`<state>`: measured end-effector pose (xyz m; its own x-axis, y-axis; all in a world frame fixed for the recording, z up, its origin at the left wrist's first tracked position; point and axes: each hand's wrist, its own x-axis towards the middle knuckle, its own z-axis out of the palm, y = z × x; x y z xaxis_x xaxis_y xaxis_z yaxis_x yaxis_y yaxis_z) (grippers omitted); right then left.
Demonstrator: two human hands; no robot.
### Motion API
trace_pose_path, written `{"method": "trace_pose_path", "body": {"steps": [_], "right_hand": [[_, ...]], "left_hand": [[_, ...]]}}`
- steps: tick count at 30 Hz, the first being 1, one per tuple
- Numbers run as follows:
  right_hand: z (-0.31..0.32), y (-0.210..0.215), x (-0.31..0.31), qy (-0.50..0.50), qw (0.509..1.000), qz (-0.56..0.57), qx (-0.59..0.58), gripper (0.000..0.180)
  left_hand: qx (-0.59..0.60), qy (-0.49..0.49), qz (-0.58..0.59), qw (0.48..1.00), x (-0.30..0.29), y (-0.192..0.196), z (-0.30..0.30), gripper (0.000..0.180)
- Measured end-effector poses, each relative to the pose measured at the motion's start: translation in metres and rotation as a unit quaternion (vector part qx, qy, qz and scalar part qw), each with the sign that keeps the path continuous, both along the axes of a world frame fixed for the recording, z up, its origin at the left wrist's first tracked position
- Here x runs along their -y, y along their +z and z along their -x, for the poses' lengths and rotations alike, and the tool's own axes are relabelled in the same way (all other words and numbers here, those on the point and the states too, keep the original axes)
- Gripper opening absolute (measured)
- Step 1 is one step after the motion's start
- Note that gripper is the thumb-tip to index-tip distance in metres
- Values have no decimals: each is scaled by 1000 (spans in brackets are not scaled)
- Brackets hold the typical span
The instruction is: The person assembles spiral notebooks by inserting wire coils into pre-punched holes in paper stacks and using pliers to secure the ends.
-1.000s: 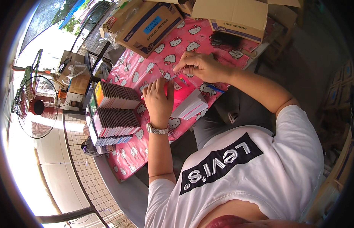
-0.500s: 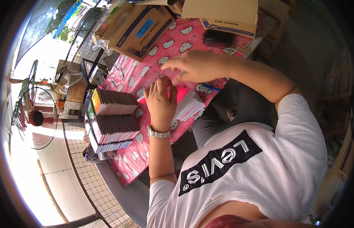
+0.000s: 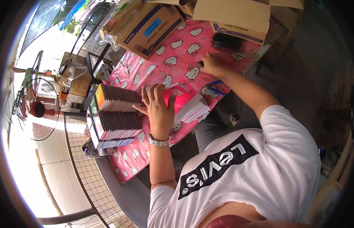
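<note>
My left hand [image 3: 158,108] has its fingers spread, at the left side of a stack of pink-covered notebooks [image 3: 192,108] with white page edges. Farther right, my right hand [image 3: 212,64] reaches over the table with its fingers curled. A small dark thing shows at its fingertips; I cannot make out its kind. A thin spiral wire [image 3: 207,79] lies between the notebooks and my right hand. Next to it is a blue-handled tool [image 3: 219,88]. On the left stand rows of spiral notebooks [image 3: 118,123] with dark bindings, packed upright.
A pink patterned cloth [image 3: 137,157] covers the table. At the back stand a cardboard box [image 3: 154,34] and an open carton [image 3: 238,32]. A bundle of black spiral wires [image 3: 227,41] lies before the carton. A fan [image 3: 38,110] is at the far left.
My right hand has moved away from the notebooks, to the right and farther back, uncovering the pink cover and the spiral wire. My left hand's fingers have spread.
</note>
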<state>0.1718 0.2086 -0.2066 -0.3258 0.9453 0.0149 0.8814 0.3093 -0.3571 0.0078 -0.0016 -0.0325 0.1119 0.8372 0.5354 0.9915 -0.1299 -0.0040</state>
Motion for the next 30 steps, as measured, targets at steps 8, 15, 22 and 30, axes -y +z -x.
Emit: {"method": "trace_pose_path", "body": {"steps": [8, 15, 22, 30], "right_hand": [[-19, 188, 13, 454, 677, 496, -300, 55], [-19, 200, 20, 417, 659, 516, -356, 52], [4, 205, 21, 459, 777, 356, -243, 47], [13, 198, 13, 463, 557, 538, -432, 48]], "left_hand": [[121, -84, 40, 988, -13, 1, 2, 29], [141, -98, 46, 984, -14, 10, 11, 28], [263, -98, 129, 951, -9, 17, 43, 25], [318, -81, 172, 929, -15, 12, 52, 26]]}}
